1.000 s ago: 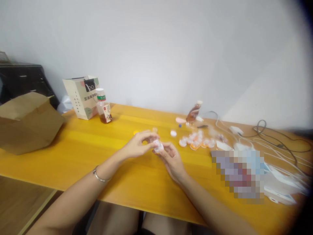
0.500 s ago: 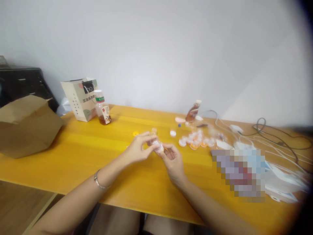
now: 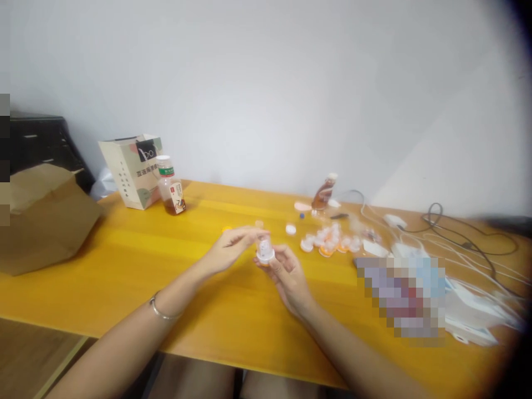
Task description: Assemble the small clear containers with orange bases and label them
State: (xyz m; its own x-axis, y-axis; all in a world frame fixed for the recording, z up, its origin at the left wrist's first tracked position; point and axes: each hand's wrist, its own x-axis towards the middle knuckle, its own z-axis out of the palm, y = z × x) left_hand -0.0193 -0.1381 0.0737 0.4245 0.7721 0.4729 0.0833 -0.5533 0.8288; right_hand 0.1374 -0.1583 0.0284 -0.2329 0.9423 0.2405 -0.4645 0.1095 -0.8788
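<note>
A small white plastic cap with a clear dome (image 3: 265,250) sits upright between the thumb and fingers of my right hand (image 3: 291,280), just above the table. Over the dome's top reach the stretched-out fingers of my left hand (image 3: 228,248). Its fingertips are at the dome, though whether they press on it I cannot tell. Behind the left fingers lie a yellow cap (image 3: 226,229), partly covered, and a small pale cap (image 3: 259,224). A white cap (image 3: 291,229) rests further back, near a cluster of clear-domed white and orange caps (image 3: 328,244).
Along the back stand a paper bag (image 3: 141,177), a bottle with a green label (image 3: 170,188) and a leaning brown-filled bottle (image 3: 324,193). A brown paper sack (image 3: 50,221) fills the left. Cables (image 3: 469,244) and a blurred-out flat item (image 3: 399,299) lie at right.
The domed cap has turned from lying slanted between both hands to upright in my right hand. My left fingers have straightened and loosened around it. The view has shifted slightly.
</note>
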